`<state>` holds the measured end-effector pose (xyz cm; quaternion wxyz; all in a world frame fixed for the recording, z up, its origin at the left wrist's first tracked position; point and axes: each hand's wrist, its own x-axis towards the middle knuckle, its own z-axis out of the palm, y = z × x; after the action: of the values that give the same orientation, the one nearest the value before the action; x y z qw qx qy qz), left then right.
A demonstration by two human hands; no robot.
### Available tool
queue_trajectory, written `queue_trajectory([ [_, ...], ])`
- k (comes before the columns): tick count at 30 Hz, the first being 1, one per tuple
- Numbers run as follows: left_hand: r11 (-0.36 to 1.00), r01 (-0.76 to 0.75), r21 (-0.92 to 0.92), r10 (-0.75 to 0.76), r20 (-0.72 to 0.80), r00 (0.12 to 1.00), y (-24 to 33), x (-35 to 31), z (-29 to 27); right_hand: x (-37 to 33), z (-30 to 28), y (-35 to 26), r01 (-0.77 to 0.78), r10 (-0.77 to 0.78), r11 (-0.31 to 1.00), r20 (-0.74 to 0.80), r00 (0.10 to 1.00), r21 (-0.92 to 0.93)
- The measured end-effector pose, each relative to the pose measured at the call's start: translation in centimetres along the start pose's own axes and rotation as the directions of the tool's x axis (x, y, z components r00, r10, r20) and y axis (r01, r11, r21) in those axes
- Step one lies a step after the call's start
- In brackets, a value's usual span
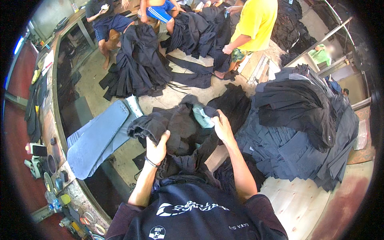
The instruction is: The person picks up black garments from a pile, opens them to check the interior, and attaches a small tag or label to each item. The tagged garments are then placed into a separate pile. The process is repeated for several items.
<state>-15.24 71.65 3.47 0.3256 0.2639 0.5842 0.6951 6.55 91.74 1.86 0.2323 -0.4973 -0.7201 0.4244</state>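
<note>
Both my hands hold up a dark garment, likely black trousers (176,126), bunched in front of my chest. My left hand (157,150) grips a rolled dark edge, thumb on top. Opposite it, my right hand (223,127) pinches the other side, beside a patch of pale green lining (203,116) that shows from inside the cloth. The garment's lower part hangs toward my lap in loose folds. Which part of it each hand grips, I cannot make out exactly.
Long grey-blue boards (100,140) lie at my left, near a ledge (60,132) with tape rolls and bottles. A large heap of dark garments (276,156) fills the right. Beyond lie more black clothes (140,60), with several people around, one in a yellow shirt (256,24).
</note>
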Motion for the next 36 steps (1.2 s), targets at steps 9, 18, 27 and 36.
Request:
queue_trajectory([
  [9, 0.990, -0.111, 0.090, 0.113, -0.012, 0.994, 4.1, -1.1, 2.3, 0.3, -1.9, -4.6, -0.027, -0.078, 0.828, -0.163, 0.984, -0.560],
  [18, 0.998, -0.042, 0.044, 0.041, 0.023, 0.999, 2.7, -1.4, 4.2, 2.6, -1.8, -0.6, 0.047, -0.060, 0.996, -0.162, 0.985, -0.082],
  [27, 0.993, -0.031, 0.116, 0.051, -0.178, 0.983, 0.6, -1.2, 7.9, -0.5, -3.1, 1.7, 0.035, -0.046, 0.986, -0.065, 0.997, -0.165],
  [36, 0.989, 0.145, 0.041, -0.133, -0.219, 0.967, -3.4, 0.1, 9.8, 9.1, -5.9, 6.4, 0.184, -0.184, 0.983, 0.057, 0.981, 0.022],
])
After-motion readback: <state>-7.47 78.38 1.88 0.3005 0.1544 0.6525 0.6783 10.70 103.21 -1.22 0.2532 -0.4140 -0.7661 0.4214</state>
